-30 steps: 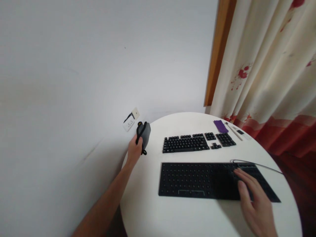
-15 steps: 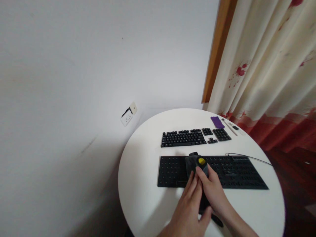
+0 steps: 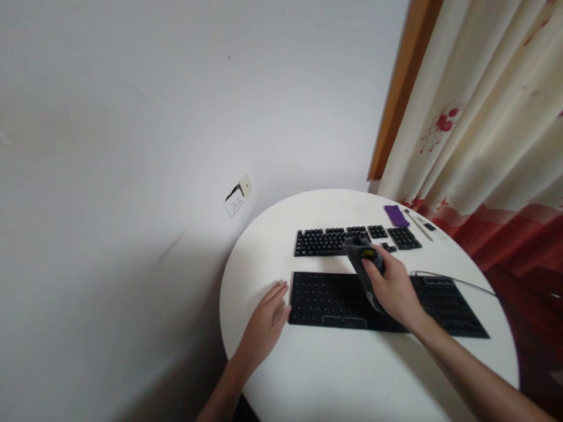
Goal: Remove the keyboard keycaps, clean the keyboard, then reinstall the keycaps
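Observation:
My right hand (image 3: 394,288) is wrapped round a black handheld vacuum (image 3: 364,274) with a yellow button on top. It is tilted above the black keyboard base (image 3: 338,302), whose keycaps are off, and its front end overlaps the rows of loose keycaps (image 3: 323,242) from this viewpoint. My left hand (image 3: 266,322) lies at the base's left edge with fingers stretched out and nothing held. Whether its fingertips touch the base is hard to tell. Behind the base, the black keycaps lie laid out in keyboard order.
All this is on a round white table (image 3: 272,246) against the wall. A purple cloth (image 3: 396,215), a thin brush-like stick (image 3: 419,225) and a small black-and-white item (image 3: 430,227) lie at the back right. A cable (image 3: 453,278) runs off the right edge, near the curtain (image 3: 466,146).
My left hand has come off the vacuum and moved left to the keyboard base's edge. My right hand has raised the vacuum away from my body and slightly right. The view has shifted slightly.

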{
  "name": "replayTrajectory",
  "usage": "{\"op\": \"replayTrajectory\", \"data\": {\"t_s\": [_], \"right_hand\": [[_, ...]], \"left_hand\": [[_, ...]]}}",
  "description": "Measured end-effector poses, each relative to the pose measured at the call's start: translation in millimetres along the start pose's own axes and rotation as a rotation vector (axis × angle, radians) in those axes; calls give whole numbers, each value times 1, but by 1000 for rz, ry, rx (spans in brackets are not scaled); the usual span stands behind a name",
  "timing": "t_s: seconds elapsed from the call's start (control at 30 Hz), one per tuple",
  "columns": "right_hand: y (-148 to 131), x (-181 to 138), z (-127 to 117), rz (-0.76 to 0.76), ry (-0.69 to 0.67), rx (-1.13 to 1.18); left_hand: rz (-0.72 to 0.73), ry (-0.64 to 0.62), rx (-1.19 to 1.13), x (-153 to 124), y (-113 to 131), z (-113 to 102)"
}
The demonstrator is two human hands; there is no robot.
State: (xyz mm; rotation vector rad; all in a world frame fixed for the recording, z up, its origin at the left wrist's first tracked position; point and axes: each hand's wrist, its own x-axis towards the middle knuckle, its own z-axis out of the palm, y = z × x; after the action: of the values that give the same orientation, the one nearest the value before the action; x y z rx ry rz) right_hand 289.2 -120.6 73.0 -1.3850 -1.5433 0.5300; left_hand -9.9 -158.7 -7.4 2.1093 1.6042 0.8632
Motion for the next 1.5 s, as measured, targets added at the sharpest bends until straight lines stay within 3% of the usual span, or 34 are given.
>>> {"op": "replayTrajectory", "data": {"t_s": [0.23, 0.37, 0.47, 0.57, 0.73, 0.83, 0.97, 1.13, 1.23, 1.33, 1.5], "right_hand": [[-23, -6, 85, -418, -474, -266], [-21, -13, 106, -546, -629, -454], [-17, -15, 99, -592, -644, -524], [-10, -16, 77, -575, -655, -592], [9, -18, 26, -413, -618, -740], [12, -19, 10, -329, -529, -735], [-4, -25, 29, -360, -424, -618], [-18, -54, 85, -608, -544, -459], [-11, -66, 101, -657, -537, -483], [-4, -69, 94, -655, -540, -491], [9, -69, 53, -557, -527, -523]], "left_hand": [[95, -47, 128, -11, 1, 8], [115, -41, 182, -12, 6, 6], [112, -41, 226, -13, 9, 5], [101, -47, 252, -14, 10, 5], [86, -49, 258, -15, 9, 7], [85, -46, 229, -15, 7, 7], [83, -57, 223, -15, 5, 7], [87, -65, 226, -15, -1, 8], [81, -64, 225, -15, -4, 9], [79, -57, 239, -14, -4, 10], [76, -46, 274, -13, -3, 10]]}}
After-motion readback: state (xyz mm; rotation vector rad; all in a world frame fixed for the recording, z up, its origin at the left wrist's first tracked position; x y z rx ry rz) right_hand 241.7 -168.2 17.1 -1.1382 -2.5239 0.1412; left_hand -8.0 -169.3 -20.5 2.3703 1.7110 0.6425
